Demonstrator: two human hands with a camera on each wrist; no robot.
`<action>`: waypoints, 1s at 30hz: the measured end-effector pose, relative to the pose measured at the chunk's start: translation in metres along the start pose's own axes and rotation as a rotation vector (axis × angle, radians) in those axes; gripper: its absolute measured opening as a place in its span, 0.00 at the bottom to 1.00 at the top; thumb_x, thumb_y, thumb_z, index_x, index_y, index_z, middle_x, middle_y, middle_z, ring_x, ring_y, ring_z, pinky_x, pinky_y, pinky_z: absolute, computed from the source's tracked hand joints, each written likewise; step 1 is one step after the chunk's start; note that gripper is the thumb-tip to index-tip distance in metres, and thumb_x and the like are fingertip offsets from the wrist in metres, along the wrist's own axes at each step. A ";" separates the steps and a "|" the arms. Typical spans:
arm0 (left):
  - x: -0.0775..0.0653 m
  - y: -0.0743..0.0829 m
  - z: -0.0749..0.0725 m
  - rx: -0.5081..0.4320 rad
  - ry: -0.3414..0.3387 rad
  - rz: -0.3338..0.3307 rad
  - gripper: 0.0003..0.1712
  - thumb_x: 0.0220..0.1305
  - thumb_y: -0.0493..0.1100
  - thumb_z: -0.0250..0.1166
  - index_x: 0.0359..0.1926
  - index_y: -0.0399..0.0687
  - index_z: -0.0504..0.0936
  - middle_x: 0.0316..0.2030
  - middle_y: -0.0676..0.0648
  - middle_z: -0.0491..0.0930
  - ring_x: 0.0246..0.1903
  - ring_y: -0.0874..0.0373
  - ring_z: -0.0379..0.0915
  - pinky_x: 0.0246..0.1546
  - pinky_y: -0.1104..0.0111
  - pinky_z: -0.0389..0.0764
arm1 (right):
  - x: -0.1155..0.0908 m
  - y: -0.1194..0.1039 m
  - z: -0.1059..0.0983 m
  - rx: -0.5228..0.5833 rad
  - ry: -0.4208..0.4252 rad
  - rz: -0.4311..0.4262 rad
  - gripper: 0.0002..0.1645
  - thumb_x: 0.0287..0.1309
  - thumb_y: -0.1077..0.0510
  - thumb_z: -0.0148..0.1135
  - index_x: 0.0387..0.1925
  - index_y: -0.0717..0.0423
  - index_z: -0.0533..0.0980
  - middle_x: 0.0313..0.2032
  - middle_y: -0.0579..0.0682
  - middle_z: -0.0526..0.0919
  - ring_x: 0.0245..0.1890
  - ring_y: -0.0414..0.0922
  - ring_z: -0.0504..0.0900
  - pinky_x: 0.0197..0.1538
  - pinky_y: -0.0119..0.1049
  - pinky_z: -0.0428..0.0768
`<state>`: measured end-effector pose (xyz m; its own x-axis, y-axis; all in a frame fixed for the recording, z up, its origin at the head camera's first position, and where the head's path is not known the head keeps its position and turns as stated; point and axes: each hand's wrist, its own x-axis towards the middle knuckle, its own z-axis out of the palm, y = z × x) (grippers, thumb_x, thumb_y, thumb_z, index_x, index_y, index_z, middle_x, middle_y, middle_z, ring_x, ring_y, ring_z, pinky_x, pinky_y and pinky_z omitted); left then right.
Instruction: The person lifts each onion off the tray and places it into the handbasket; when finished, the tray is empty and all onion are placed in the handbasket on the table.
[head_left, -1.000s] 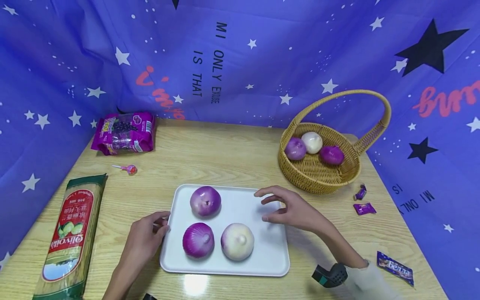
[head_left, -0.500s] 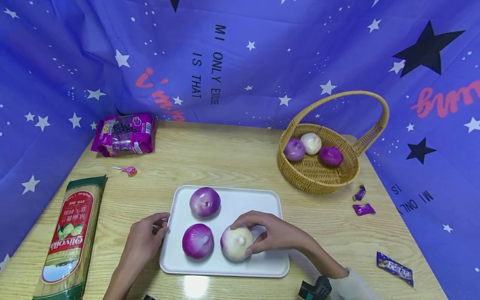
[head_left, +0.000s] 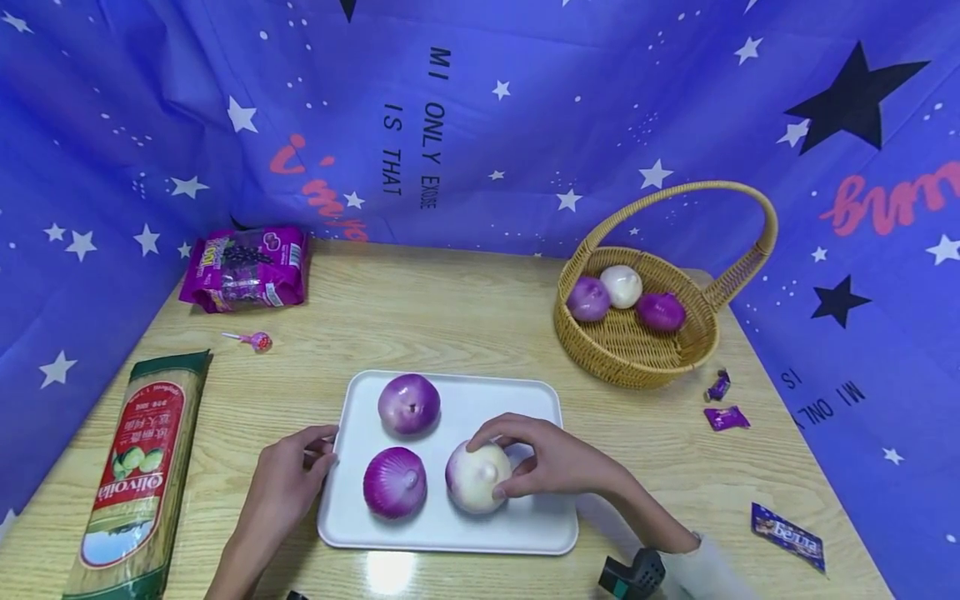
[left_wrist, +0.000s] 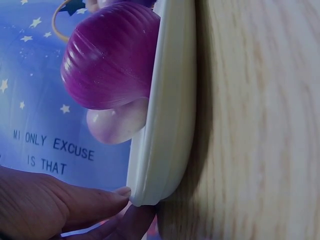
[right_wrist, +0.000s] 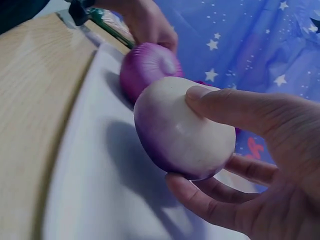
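My right hand [head_left: 558, 457] grips a white onion [head_left: 472, 477] with a purple tinge, thumb on one side and fingers on the other. In the right wrist view this onion [right_wrist: 175, 132] hangs over the tray, its shadow falling on the white surface. At the left edge of the white tray [head_left: 540, 521], my left hand [head_left: 291, 475] pinches the rim; the left wrist view has its thumb [left_wrist: 100, 200] on the rim and fingers underneath. Two purple onions lie on the tray, one at the back [head_left: 409, 405] and one at the front [head_left: 394, 483].
A wicker basket [head_left: 637, 367] with a tall handle holds two purple onions and a white one at the back right. Small candies [head_left: 726, 418] and a snack bar [head_left: 787, 537] lie on the right. Spaghetti [head_left: 138, 475], a lollipop [head_left: 258, 341] and a purple bag [head_left: 246, 268] are left.
My right hand came left from over the tray's right side and took hold of the white onion, which has since shifted slightly right and up. The left hand stayed at the tray rim.
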<state>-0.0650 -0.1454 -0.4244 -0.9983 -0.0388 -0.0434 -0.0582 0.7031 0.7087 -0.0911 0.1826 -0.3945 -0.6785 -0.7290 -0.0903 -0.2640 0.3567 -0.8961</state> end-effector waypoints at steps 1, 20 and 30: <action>0.000 0.000 0.000 0.000 0.001 -0.001 0.17 0.50 0.33 0.62 0.45 0.42 0.78 0.30 0.48 0.78 0.28 0.59 0.75 0.27 0.70 0.76 | -0.001 -0.004 -0.003 0.008 0.010 0.003 0.29 0.42 0.54 0.68 0.49 0.45 0.70 0.50 0.43 0.69 0.50 0.47 0.69 0.36 0.37 0.78; -0.001 0.002 -0.003 -0.004 0.009 -0.001 0.17 0.50 0.33 0.62 0.45 0.43 0.78 0.30 0.48 0.78 0.28 0.59 0.75 0.26 0.72 0.75 | -0.032 -0.003 -0.136 -0.147 0.300 0.089 0.30 0.44 0.55 0.66 0.52 0.44 0.69 0.53 0.44 0.69 0.52 0.49 0.69 0.49 0.40 0.72; -0.001 0.002 -0.001 -0.014 -0.002 -0.004 0.18 0.50 0.32 0.62 0.45 0.42 0.78 0.30 0.48 0.78 0.28 0.59 0.75 0.26 0.72 0.75 | -0.043 0.019 -0.194 -0.123 0.380 0.240 0.31 0.47 0.53 0.64 0.55 0.42 0.66 0.50 0.48 0.66 0.49 0.49 0.69 0.44 0.35 0.75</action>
<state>-0.0639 -0.1445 -0.4221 -0.9981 -0.0406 -0.0473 -0.0622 0.6929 0.7184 -0.1997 0.3335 -0.3231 -0.9275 -0.3595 -0.1028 -0.1323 0.5726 -0.8091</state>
